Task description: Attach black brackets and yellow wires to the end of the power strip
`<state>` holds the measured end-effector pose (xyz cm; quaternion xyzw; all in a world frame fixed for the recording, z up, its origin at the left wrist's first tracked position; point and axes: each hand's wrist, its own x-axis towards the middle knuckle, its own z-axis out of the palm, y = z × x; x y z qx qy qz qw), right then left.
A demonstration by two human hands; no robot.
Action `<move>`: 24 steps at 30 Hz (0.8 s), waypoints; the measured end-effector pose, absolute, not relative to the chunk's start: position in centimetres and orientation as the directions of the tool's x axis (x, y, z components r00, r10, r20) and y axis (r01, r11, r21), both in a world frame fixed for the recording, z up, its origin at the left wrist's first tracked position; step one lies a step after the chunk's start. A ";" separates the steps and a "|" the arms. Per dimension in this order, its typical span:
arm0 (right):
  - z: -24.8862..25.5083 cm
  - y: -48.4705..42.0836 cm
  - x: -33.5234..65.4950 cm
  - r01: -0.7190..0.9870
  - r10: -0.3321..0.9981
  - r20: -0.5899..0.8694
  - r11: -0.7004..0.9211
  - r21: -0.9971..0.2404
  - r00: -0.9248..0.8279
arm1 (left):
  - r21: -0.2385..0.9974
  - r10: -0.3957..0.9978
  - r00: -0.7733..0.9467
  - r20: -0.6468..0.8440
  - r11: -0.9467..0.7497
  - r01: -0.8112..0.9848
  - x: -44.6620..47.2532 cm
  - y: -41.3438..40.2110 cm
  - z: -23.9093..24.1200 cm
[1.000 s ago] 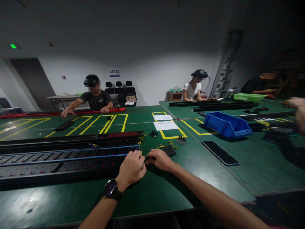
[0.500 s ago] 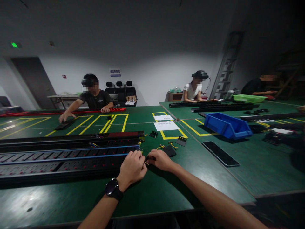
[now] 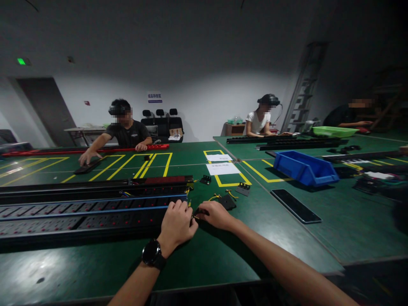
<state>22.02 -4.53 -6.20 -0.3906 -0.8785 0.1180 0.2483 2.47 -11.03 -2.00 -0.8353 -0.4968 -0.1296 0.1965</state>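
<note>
My left hand, with a black watch on its wrist, is closed over the right end of a long black power strip that has red switches and blue wires along it. My right hand is pinched shut right beside it, on a small black end piece with a yellow wire. Both hands meet at the strip's end on the green table. What my left fingers hold is hidden.
More black strips lie behind. Small black parts and yellow wires, two white papers, a blue bin, a black flat panel. Three other people sit at far tables; a green tray far right.
My hands stay at the strip's end, barely shifting. The person at far left has slid a hand slightly. A blurred hand at the right edge has left the view.
</note>
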 end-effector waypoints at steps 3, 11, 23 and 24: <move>-6.1 -4.6 22.0 0.628 0.750 0.337 0.661 -0.410 -0.570 | -0.209 0.770 0.497 0.400 -0.451 0.868 2.4 -11.0 -2.1; -5.6 -4.9 21.9 0.641 0.760 0.319 0.649 -0.409 -0.566 | -0.211 0.759 0.519 0.394 -0.475 0.854 2.4 -10.9 -2.1; -5.5 -5.0 22.0 0.641 0.761 0.311 0.648 -0.410 -0.570 | -0.209 0.748 0.528 0.401 -0.487 0.848 2.2 -10.9 -2.1; -5.5 -5.0 22.0 0.642 0.760 0.310 0.648 -0.409 -0.570 | -0.210 0.748 0.529 0.401 -0.487 0.848 2.2 -10.9 -2.1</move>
